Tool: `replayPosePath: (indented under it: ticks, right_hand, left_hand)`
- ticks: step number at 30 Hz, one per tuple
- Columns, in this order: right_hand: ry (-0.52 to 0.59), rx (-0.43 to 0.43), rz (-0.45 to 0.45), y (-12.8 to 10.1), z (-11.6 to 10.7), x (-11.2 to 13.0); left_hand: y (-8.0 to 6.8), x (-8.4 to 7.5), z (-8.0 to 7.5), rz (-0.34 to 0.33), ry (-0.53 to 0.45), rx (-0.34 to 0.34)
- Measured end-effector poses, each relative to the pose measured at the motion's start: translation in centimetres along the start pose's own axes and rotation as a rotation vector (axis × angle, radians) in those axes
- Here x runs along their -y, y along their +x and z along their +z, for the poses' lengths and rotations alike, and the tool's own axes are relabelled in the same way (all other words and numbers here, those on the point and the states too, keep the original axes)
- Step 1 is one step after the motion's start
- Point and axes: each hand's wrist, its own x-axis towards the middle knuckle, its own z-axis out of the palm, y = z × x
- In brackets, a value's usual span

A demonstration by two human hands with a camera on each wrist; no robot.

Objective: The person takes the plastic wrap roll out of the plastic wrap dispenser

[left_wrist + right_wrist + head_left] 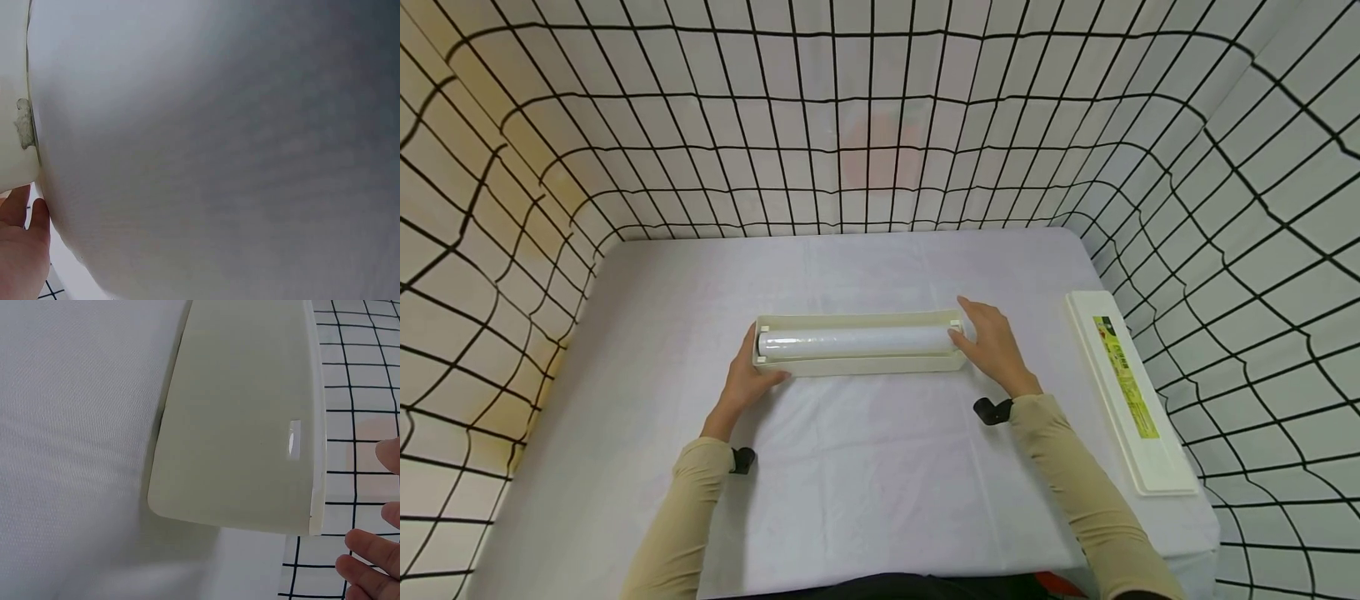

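A long cream plastic dispenser box [880, 366] lies lengthwise on the white-covered table. Inside it sits a shiny white roll of cling film [857, 341]. My left hand [747, 379] grips the box's left end, thumb along the near side and fingers round the end. My right hand [992, 342] is at the opposite end, thumb close over the roll's tip and forefinger stretched out beyond. In the right wrist view its spread fingertips [372, 550] stand apart from the box wall [237, 425]. Only part of the left hand shows in the left wrist view, beside the box corner.
A long cream lid [1127, 392] with a yellow-green label lies at the table's right side. Black wire mesh [880, 125] rises behind the table and along both sides. The white cloth [865, 467] has slight creases in front of the box.
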Motion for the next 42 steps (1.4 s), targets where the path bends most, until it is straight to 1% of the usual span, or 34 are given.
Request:
replayPosePath:
  ticks: [7, 13, 17, 21, 28, 33, 42]
  right_hand:
    - [0.005, 0.03, -0.015, 0.1, 0.2, 0.5]
    - [0.027, 0.027, -0.05, 0.2, 0.2, 1.1]
    - [0.012, 0.049, -0.048, 0.4, 0.5, 1.3]
    - [0.026, 0.055, -0.047, 0.4, 0.8, 1.4]
    - [0.016, 0.065, -0.094, 0.7, 1.5, 2.1]
    - [0.026, 0.09, -0.119, 0.8, 2.1, 2.4]
    - [-0.009, 0.151, -0.163, 0.9, 2.9, 3.1]
  left_hand:
    - [0.0, -0.1, -0.1, 0.001, 0.004, -0.005]
    - [0.0, -0.2, -0.2, 0.01, 0.029, -0.011]
    - [0.1, -0.2, -0.2, 0.011, 0.035, -0.012]
    - [0.2, -0.3, -0.3, 0.007, 0.046, -0.01]
    - [0.2, -0.3, -0.3, -0.003, 0.047, -0.009]
    - [0.1, -0.4, -0.3, -0.002, 0.048, -0.008]
    - [-0.1, -0.5, -0.2, -0.016, 0.042, -0.002]
